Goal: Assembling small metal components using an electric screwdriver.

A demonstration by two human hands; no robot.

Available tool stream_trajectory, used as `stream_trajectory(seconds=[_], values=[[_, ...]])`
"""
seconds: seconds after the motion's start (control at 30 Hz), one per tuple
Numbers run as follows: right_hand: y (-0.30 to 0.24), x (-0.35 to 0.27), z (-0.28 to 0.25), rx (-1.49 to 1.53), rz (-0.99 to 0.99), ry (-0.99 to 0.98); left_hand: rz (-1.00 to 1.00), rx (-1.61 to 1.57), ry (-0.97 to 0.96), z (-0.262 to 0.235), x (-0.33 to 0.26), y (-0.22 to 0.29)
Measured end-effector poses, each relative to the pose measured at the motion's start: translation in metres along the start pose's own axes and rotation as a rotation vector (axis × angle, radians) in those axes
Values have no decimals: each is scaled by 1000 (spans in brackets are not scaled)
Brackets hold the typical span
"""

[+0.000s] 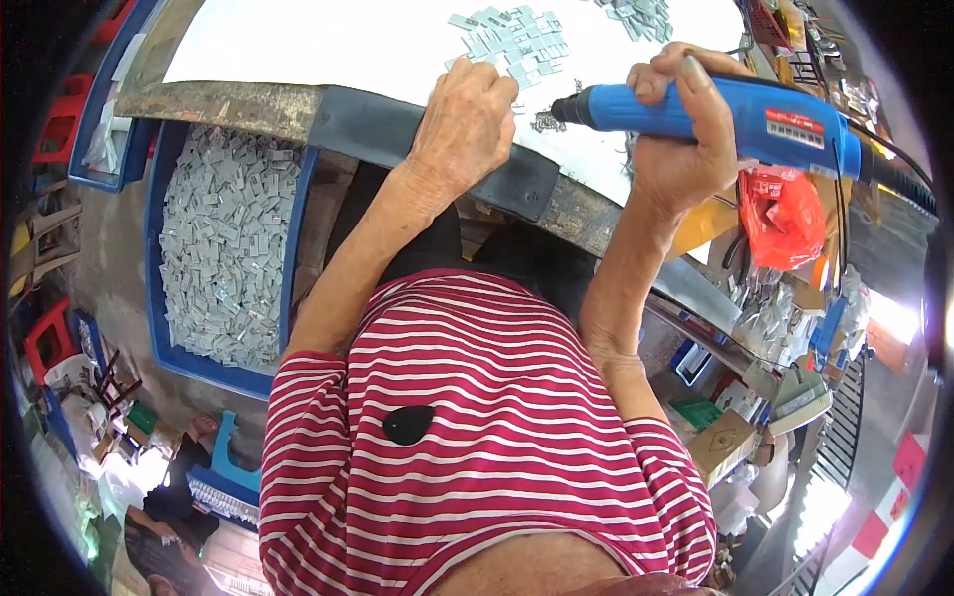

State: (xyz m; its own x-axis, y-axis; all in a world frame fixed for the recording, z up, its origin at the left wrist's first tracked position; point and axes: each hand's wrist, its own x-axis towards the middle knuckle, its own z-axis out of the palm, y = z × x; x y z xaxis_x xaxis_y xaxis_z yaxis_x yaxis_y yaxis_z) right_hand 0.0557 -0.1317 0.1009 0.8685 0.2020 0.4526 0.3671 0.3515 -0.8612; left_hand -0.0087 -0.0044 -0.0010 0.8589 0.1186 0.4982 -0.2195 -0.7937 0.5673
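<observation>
My right hand is wrapped round a blue electric screwdriver. The tool lies nearly level, its black tip pointing left over the white table surface. Just below that tip is a small pile of tiny dark parts, which look like screws. My left hand rests at the table's near edge with its fingers curled together. Its fingertips are hidden, so whatever they hold does not show. Beyond the left hand lies a patch of flat grey rectangular pieces, with a second heap of grey pieces further right.
A blue bin full of small grey pieces stands below the table at left. A dark strip runs along the table's near edge. On the right hangs a red plastic bag beside the tool's black cable. Another person is at the lower left.
</observation>
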Motion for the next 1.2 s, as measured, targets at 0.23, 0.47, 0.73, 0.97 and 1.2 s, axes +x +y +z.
stream_trajectory(seconds=[0.23, 0.47, 0.73, 0.97, 1.2], values=[[19, 12, 17, 81, -16, -47, -2, -11, 12, 0, 1, -1], [24, 14, 23, 21, -48, -90, -57, 48, -34, -2, 2, 2], [24, 15, 26, 49, -45, -76, -69, 42, -30, 0, 2, 2], [27, 17, 27, 20, -43, -69, -76, 27, -19, 0, 2, 2], [26, 15, 30, 17, -40, -61, -79, 15, -21, 0, 2, 1]])
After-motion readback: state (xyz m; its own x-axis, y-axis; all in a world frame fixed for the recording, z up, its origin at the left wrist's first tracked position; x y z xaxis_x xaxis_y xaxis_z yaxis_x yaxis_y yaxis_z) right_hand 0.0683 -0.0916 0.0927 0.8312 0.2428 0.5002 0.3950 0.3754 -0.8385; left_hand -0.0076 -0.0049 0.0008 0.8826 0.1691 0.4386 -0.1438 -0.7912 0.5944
